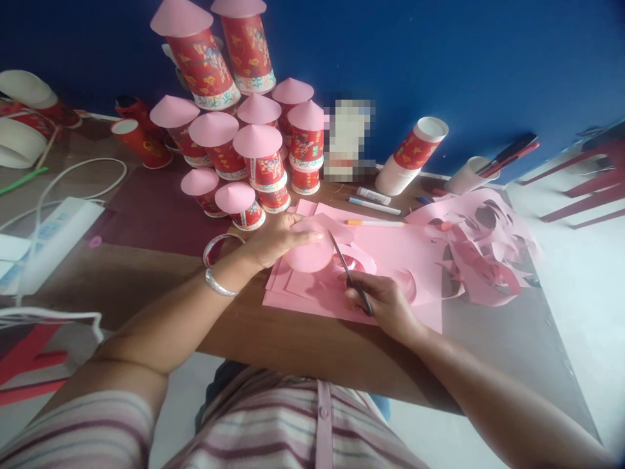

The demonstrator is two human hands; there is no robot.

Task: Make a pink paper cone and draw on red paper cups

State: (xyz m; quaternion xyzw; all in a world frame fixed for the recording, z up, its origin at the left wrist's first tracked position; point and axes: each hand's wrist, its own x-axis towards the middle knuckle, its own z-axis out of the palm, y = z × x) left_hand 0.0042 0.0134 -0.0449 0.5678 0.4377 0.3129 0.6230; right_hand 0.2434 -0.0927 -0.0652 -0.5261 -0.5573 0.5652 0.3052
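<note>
My left hand (280, 241) pinches a round pink paper disc (310, 254), its thumb lying across the top. A pair of scissors (347, 264) is in my right hand (383, 299), fingers wrapped about the dark handles. The blades point up and away, touching or very near the disc's right edge; I cannot tell whether they are cutting into it. Beneath both hands lie stacked pink paper sheets (415, 254), with curled pink offcuts (361, 260) just right of the disc. An orange-and-white marker (375, 223) rests on the sheets.
Red paper cups with pink cone roofs (258, 163) stand in stacks at the back left. Pink scraps (488, 241) heap at the right edge. Behind are a glue stick (374, 195), a stacked cup tower (413, 156) and a pen holder (471, 174). A power strip (53, 234) lies left.
</note>
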